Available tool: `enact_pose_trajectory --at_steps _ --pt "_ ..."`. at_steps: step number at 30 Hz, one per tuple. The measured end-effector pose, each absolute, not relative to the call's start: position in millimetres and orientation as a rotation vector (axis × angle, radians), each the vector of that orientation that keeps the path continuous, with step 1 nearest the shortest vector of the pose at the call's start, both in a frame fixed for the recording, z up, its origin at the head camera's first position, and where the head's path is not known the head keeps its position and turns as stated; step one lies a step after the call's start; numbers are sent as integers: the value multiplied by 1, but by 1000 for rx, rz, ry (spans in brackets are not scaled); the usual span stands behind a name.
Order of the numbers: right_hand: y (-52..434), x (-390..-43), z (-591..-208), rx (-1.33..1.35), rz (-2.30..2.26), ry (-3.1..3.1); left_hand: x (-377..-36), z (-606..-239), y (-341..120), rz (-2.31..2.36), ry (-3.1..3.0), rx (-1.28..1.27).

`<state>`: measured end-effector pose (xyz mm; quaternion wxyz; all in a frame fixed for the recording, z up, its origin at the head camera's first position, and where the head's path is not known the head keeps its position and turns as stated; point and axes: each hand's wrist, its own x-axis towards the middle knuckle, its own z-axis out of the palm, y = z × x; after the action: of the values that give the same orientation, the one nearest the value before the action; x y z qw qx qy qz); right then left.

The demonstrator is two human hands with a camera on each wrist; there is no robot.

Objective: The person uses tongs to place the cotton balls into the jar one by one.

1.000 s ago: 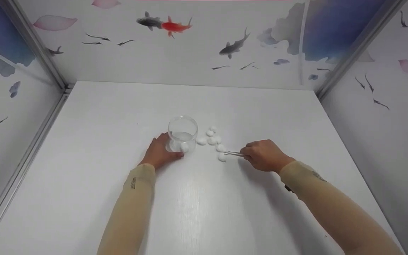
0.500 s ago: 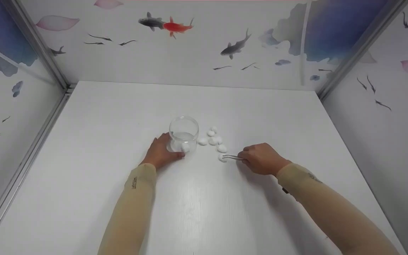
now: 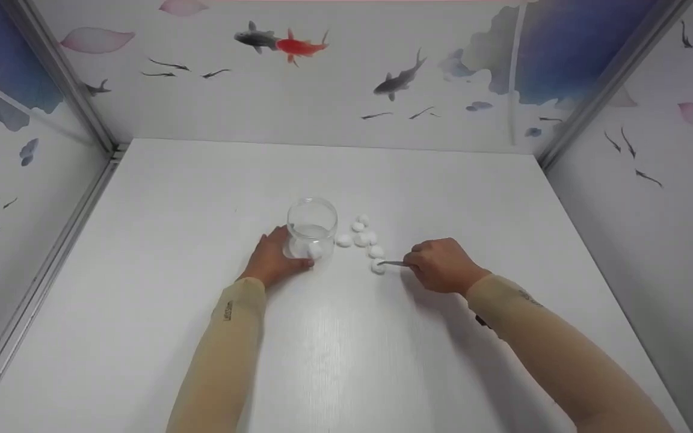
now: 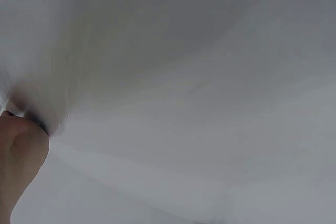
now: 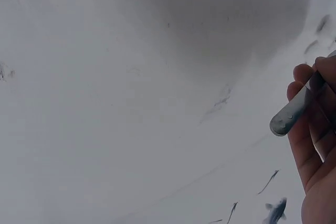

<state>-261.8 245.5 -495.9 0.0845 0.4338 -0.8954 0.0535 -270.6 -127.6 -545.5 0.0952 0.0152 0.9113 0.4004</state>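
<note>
Item: right hand (image 3: 443, 264), grip pinching tweezers (image 3: 393, 263); tips at nearest pebble (image 3: 378, 268). Left hand (image 3: 271, 257) curled round jar (image 3: 311, 228). I judge pick-up underway; next, squeeze and lift cleanly.

A white surface (image 3: 346, 174) with a faint wood grain fills the middle of the head view. Three upright panels close it in: a back wall (image 3: 322, 102), a left wall (image 3: 3, 180) and a right wall (image 3: 665, 180). Grey metal posts (image 3: 76, 96) stand in the two far corners where the panels meet. The walls are pale and printed with a painting: a red fish (image 3: 295, 46) beside a dark fish (image 3: 254, 38), another grey fish (image 3: 399, 77), small dark fish, pink petals (image 3: 95, 39) and blue washes in the upper corners. The light is soft and even, with a mild shine on the near part of the surface.
</note>
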Motion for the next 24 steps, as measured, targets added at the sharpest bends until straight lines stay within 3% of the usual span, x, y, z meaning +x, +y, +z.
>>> enact_pose_trajectory --at_steps 12,24 --pt "237 -278 -464 1257 157 -2603 -271 -545 -129 1197 2707 28" --pt "186 -302 -415 1205 64 -2560 -266 -541 -126 1222 2671 -17"
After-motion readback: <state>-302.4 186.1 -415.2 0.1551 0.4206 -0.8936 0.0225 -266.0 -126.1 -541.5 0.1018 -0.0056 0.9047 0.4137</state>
